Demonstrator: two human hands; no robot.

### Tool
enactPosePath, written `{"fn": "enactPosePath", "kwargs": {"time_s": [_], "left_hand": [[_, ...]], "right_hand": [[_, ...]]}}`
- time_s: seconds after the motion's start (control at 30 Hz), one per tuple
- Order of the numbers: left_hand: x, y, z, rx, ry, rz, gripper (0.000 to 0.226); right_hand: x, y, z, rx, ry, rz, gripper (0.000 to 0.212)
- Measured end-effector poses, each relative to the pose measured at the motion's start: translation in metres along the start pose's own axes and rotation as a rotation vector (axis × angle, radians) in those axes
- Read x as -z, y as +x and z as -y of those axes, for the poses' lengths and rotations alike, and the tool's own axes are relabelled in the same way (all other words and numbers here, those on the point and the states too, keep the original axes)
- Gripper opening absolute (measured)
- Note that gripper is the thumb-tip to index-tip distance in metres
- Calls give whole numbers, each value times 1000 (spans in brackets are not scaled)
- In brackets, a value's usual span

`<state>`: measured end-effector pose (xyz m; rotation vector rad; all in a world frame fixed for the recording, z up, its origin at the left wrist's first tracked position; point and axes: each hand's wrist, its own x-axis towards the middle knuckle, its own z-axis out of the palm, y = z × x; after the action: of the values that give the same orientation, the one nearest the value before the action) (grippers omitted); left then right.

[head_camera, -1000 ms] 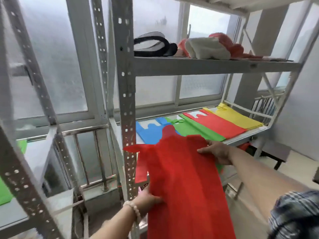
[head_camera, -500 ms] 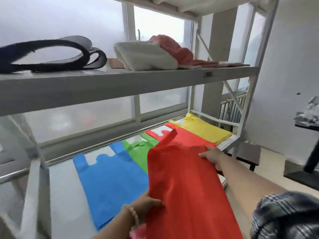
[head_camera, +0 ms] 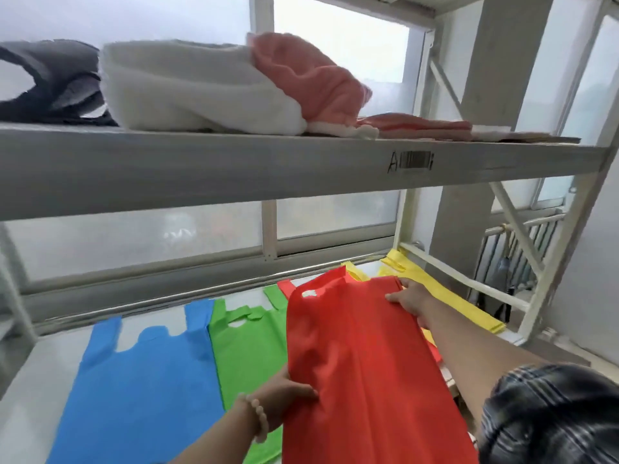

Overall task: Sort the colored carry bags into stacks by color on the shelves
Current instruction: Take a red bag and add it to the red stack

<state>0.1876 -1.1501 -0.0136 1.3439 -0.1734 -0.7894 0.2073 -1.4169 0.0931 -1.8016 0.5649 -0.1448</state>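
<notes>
I have the red bag (head_camera: 361,356) stretched flat between both hands, and it sits over the lower shelf (head_camera: 43,390), between the green bag (head_camera: 249,349) and the yellow bag (head_camera: 445,298). My left hand (head_camera: 284,400) pinches the near left edge, thumb on top of the cloth. My right hand (head_camera: 410,298) holds the far right corner by the handles, though I cannot tell whether its fingers curl under the edge or only press on it. Holding two opposite points keeps the limp cloth spread so it lands squarely. A strip of red showing at the far edge suggests the red stack lies underneath, so I judge this bag goes straight down there. The blue bag (head_camera: 140,390) lies flat further left. Folded cloths (head_camera: 201,95) rest on the upper shelf (head_camera: 234,169).
</notes>
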Motion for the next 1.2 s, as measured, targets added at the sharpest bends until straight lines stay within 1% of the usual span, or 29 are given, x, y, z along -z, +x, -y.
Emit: {"fn": "enactPosePath", "kwargs": {"time_s": [0.13,0.23,0.3,0.4,0.5,0.6,0.7,0.8,0.87,1.0,1.07,1.1,1.13,1.2], "left_hand": [[-32,43,-9,-63,-79,-113,46],[-53,63,-14,-90,-101,-196,41],[-62,74,-17,-103,-105,-225,40],[-67,86,-20,-102,-99,-268,44],[-66,98,-16,-100,-70,-338,54],[-66,111,-8,-99,-51,-414,61],[-69,124,-3,-131,-13,-490,68],[-65,140,-14,-184,69,-554,81],[-61,149,-29,-227,74,-583,83],[-48,168,-57,-326,-46,-631,75],[-44,181,-54,-308,-89,-655,77],[-45,186,-46,-267,-85,-675,78],[-46,192,-35,-206,-58,-698,80],[-52,199,-11,-69,29,-727,83]], "right_hand": [[11,70,11,76,-87,107,60],[16,108,19,119,-136,180,52],[19,131,20,142,-157,199,49],[21,157,15,144,-164,235,51],[20,173,3,156,-170,244,55],[16,184,-8,161,-170,258,53],[6,200,-22,165,-201,258,51],[1,219,-16,230,-169,246,56],[1,231,0,326,-148,216,57],[6,241,40,549,-34,136,50],[3,248,40,602,-40,77,50],[-2,255,31,588,-85,51,49],[-7,264,16,531,-150,45,49],[-20,285,-29,291,-277,97,58]]}}
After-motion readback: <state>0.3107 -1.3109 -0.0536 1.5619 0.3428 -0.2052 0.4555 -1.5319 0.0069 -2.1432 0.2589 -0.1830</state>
